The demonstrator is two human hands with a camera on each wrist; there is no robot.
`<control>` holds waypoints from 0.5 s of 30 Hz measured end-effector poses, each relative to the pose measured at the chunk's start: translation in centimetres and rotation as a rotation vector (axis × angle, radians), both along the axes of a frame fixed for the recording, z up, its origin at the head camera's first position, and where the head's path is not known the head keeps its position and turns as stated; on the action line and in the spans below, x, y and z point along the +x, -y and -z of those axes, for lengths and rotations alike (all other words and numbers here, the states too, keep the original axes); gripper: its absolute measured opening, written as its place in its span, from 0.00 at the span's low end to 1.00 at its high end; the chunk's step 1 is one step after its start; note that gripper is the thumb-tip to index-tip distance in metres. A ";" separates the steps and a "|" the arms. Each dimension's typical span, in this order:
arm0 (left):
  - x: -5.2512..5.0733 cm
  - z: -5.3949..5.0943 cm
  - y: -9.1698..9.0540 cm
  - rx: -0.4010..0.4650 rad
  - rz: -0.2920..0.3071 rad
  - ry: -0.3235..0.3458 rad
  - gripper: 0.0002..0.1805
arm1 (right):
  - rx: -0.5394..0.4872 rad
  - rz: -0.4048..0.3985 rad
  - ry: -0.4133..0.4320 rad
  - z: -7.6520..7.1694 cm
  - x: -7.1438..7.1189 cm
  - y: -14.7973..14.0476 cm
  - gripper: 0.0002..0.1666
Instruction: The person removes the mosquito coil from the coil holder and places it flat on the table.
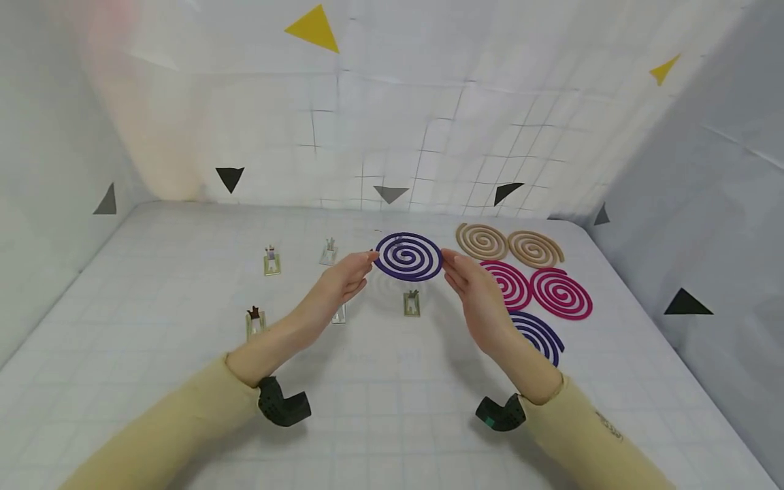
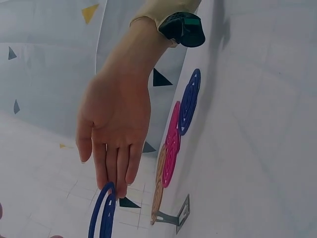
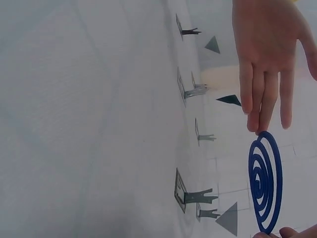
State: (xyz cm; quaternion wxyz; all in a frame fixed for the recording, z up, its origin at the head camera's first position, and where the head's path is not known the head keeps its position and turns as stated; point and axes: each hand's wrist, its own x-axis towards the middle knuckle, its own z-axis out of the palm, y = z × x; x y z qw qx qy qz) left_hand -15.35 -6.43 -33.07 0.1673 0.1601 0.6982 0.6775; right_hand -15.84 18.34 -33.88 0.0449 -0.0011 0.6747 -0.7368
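A dark blue spiral mosquito coil [image 1: 408, 256] is held up off the table, lying roughly flat between my two hands. My left hand [image 1: 343, 279] touches its left edge with straight fingertips. On the opposite edge, my right hand [image 1: 480, 299] rests its fingertips. The left wrist view shows the right palm [image 2: 116, 114] with the thumb apart from the coil [image 2: 106, 213]. In the right wrist view, the left hand's fingers [image 3: 257, 99] are straight too, meeting the coil's rim. A small metal coil stand [image 1: 412, 303] stands on the table below the coil.
More metal stands [image 1: 272, 261] are spread over the left side, some partly behind the left forearm. At right lie two tan coils [image 1: 535, 249], two pink coils [image 1: 561, 294] and another blue coil [image 1: 539, 337], partly covered by the right hand. White sheeting walls surround the table.
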 end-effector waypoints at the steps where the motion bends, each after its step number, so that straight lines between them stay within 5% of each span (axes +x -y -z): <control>1: 0.0 0.0 -0.4 -0.003 0.005 0.000 0.37 | 0.006 0.004 -0.001 0.0 0.2 -0.4 0.31; 15: -0.5 0.7 -4.4 -0.004 0.048 -0.009 0.36 | 0.079 0.062 0.030 0.2 1.0 -4.0 0.33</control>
